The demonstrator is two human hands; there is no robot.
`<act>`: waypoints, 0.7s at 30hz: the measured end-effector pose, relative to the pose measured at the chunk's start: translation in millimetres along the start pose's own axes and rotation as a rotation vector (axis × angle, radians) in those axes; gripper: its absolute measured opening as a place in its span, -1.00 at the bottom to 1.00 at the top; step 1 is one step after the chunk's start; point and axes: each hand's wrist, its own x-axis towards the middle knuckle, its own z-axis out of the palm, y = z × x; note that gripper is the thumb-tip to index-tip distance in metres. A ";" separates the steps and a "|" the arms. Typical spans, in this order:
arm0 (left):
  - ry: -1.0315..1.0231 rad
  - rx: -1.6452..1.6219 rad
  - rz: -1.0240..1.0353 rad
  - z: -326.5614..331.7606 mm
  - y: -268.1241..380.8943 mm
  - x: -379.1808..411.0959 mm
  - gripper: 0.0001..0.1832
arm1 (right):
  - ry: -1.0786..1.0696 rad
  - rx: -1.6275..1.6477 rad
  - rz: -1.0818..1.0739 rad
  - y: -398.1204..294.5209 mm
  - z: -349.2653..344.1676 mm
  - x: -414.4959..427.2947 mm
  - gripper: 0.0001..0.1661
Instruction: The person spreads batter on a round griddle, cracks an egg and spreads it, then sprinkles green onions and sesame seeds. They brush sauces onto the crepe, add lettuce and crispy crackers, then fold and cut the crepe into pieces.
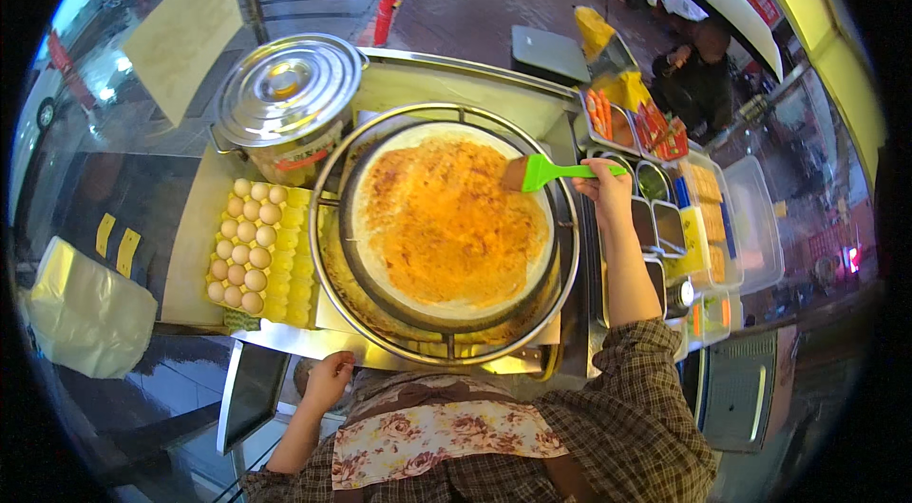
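My right hand (607, 184) grips the green handle of a basting brush (541, 172). Its sauce-stained bristles rest on the right side of a thin round crepe (449, 225). Orange-red sauce covers most of that crepe, leaving a pale rim around it. The crepe lies on a round griddle (349, 268), which a raised metal ring (329, 289) encircles. Down by the cart's front edge, my left hand (331, 378) hangs with its fingers curled in, and nothing shows in it. A floral apron (442, 435) covers my front.
Brown eggs (246, 231) fill part of a yellow tray (292, 261) left of the griddle. Behind it stands a lidded steel pot (288, 86). Metal containers (668, 224) and a clear plastic box (723, 246) line the right. Beyond the cart, a person (695, 79) is near an umbrella (719, 1).
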 end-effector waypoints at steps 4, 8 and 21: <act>0.033 -0.007 -0.022 -14.1 3.6 -7.7 -0.72 | -0.150 0.207 0.035 14.3 105.9 6.5 -0.80; 0.068 -0.088 -0.019 -21.9 -13.2 -5.3 -0.71 | -0.073 0.174 0.087 43.1 162.0 24.7 -0.77; 0.092 -0.173 -0.020 -35.1 -33.1 -2.4 -0.73 | -0.138 -1.182 -0.713 -11.6 141.4 0.5 -0.80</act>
